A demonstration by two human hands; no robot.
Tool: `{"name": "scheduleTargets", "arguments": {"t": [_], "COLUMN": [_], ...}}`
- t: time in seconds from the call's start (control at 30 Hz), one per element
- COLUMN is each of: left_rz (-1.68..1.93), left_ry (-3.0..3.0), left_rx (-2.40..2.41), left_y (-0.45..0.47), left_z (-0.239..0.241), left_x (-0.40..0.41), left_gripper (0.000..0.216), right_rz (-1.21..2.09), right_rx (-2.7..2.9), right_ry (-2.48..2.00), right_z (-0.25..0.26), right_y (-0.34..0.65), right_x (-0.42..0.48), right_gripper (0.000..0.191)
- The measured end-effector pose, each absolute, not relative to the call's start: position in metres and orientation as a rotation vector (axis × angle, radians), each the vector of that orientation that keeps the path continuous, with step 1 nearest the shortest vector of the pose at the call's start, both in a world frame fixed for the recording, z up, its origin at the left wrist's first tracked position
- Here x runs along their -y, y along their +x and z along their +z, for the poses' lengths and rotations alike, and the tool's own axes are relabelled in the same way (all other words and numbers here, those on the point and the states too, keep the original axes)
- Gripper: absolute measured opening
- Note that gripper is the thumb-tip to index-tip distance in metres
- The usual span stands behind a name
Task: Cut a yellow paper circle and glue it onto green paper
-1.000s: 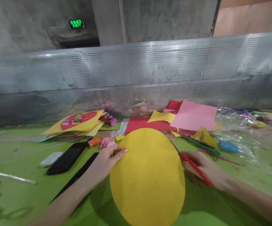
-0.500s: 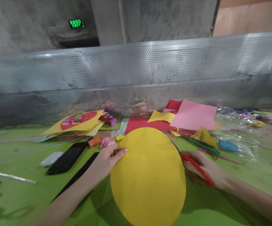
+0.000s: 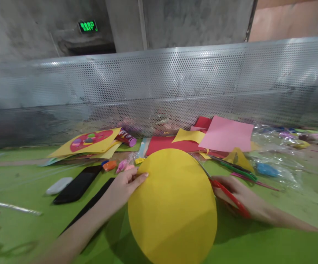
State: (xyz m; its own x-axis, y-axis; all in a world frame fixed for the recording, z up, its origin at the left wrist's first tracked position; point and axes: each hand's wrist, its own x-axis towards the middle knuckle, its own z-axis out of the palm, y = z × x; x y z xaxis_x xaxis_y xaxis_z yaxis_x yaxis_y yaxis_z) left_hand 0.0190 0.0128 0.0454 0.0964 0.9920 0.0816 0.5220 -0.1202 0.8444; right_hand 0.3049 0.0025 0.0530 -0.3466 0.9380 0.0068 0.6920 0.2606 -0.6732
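A large round sheet of yellow paper (image 3: 172, 205) is held up over the green tabletop in front of me. My left hand (image 3: 127, 183) pinches its upper left edge, thumb on top. Red-handled scissors (image 3: 232, 198) are gripped in my right hand (image 3: 238, 196) at the paper's right side. Their blades run along the paper's upper right edge, partly behind it. Whether the blades are apart I cannot tell. The fingers of my right hand are partly hidden by the handle.
Left are a black phone (image 3: 78, 184), a white case (image 3: 59, 186) and a yellow card with a red heart (image 3: 104, 138). Pink paper (image 3: 227, 134), red paper (image 3: 161, 145) and green-handled scissors (image 3: 244, 174) lie farther back. A perforated metal panel (image 3: 159, 84) borders the table.
Both hands, the yellow paper and the scissors stay almost in place. The right forearm sits slightly higher, and a shadow has spread over the paper's lower part.
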Motion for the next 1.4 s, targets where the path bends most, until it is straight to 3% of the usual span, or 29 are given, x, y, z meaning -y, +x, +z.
{"name": "scheduleTargets", "arguments": {"t": [0.63,1.13,1.4], "left_rz": [0.928,0.938,0.899], "left_ry": [1.679,1.66,1.675], "left_rx": [-1.487,-1.482,-1.49], "left_y": [0.019,0.018,0.018], "left_z": [0.045,0.044,0.044], "left_x": [-0.011,-0.012,-0.014], "left_gripper": [0.034,0.031,0.032], "right_rz": [1.043,0.93,1.152], "right_rx": [2.062,2.088,2.006], "right_ry": [-1.456,-1.447,-1.413], "right_z": [0.05,0.039,0.045], "right_y": [0.303,0.306,0.306], "right_x": [-0.003,-0.006,-0.002], "right_gripper": [0.031,0.028,0.027]}}
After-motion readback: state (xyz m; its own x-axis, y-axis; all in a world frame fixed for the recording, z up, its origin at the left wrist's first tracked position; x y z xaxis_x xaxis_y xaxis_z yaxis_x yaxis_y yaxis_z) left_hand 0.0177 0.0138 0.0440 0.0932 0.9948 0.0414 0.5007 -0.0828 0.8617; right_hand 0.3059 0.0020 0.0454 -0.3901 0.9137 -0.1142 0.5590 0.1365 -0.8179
